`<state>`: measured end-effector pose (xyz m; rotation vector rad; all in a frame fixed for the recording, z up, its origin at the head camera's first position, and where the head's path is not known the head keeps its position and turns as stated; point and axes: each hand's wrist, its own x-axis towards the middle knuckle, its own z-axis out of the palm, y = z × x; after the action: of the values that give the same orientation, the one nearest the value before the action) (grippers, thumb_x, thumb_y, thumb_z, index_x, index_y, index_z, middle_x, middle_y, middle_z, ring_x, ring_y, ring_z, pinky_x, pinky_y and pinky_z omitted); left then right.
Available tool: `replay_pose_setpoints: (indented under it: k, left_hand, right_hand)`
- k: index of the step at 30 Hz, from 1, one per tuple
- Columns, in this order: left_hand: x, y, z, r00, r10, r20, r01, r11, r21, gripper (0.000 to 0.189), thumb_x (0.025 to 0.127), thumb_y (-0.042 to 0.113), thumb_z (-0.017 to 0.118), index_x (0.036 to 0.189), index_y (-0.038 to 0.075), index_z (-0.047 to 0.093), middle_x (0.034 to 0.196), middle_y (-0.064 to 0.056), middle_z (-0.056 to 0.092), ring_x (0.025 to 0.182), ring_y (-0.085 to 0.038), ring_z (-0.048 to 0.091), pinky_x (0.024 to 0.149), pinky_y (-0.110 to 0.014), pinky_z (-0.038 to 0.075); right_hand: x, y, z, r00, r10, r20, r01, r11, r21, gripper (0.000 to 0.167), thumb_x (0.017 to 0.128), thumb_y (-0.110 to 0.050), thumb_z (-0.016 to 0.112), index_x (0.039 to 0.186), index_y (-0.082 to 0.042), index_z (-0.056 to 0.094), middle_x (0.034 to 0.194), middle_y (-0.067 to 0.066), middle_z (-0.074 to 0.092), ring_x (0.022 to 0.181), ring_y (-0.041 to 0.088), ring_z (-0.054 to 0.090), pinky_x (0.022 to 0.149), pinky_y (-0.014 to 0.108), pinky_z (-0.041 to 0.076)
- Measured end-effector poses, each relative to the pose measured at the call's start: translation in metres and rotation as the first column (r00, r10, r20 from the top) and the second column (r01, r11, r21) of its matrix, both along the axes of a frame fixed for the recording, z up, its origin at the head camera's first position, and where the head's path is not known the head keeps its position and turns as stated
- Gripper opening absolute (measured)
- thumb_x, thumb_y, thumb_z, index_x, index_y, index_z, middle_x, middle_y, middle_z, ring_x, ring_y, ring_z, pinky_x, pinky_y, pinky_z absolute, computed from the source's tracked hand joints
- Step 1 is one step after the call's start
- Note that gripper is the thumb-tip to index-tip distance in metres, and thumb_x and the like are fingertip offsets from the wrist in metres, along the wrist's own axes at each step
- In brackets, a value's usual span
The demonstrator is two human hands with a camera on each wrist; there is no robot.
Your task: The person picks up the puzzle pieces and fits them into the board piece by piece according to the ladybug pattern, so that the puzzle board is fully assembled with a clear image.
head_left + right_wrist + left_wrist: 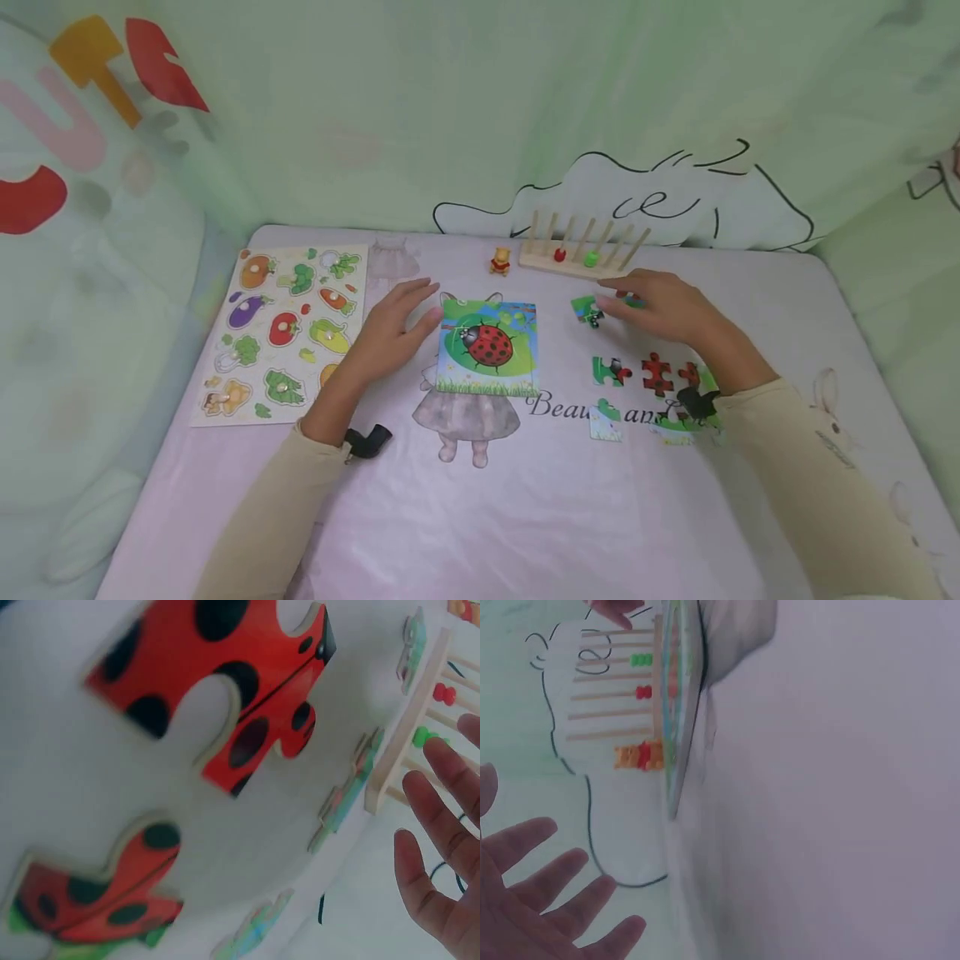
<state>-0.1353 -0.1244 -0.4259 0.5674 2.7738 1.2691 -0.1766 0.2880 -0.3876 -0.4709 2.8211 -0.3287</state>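
Note:
A square ladybug picture board (487,348) lies in the middle of the table. My left hand (393,329) is by its left edge, fingers extended and holding nothing; the left wrist view shows that hand's fingers spread. Over on the right, my right hand (660,307) hovers above loose jigsaw pieces, its thumb close to a green and black piece (587,311). Its fingers look apart and hold nothing in the right wrist view. Nearer to me lie a red spotted piece (657,374), a green and red piece (611,372) and a pale green piece (606,421). My right wrist partly hides others.
A vegetable peg puzzle board (281,333) lies at the left. Along the back stand a small bear figure (500,261) and a wooden peg rack (573,265) with red and green beads. Fabric walls rise behind the table and at both sides.

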Motion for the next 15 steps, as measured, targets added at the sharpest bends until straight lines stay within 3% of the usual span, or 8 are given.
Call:
replay_pose_setpoints:
  k: [9, 15]
  left_hand:
    - [-0.009, 0.018, -0.018, 0.998, 0.022, 0.062, -0.027, 0.996, 0.088, 0.05, 0.103, 0.041, 0.058, 0.145, 0.013, 0.058, 0.156, -0.007, 0.048, 0.149, -0.029, 0.041, 0.121, -0.053, 0.033]
    - [-0.011, 0.016, -0.034, 0.997, 0.033, 0.072, -0.033, 0.999, -0.011, 0.054, 0.096, 0.041, 0.069, 0.144, 0.02, 0.059, 0.158, -0.003, 0.046, 0.151, -0.028, 0.038, 0.121, -0.055, 0.031]
  right_hand:
    - [-0.019, -0.007, -0.011, 0.999, 0.047, 0.023, -0.047, 0.999, -0.006, 0.048, 0.096, -0.047, 0.068, 0.128, -0.013, 0.073, 0.113, 0.013, 0.069, 0.099, 0.028, 0.062, 0.083, 0.049, 0.054]
    - [-0.027, -0.012, -0.016, 0.996, 0.017, 0.093, -0.016, 1.0, -0.004, 0.047, 0.092, -0.045, 0.075, 0.125, -0.012, 0.074, 0.115, 0.013, 0.068, 0.1, 0.027, 0.061, 0.085, 0.047, 0.054]
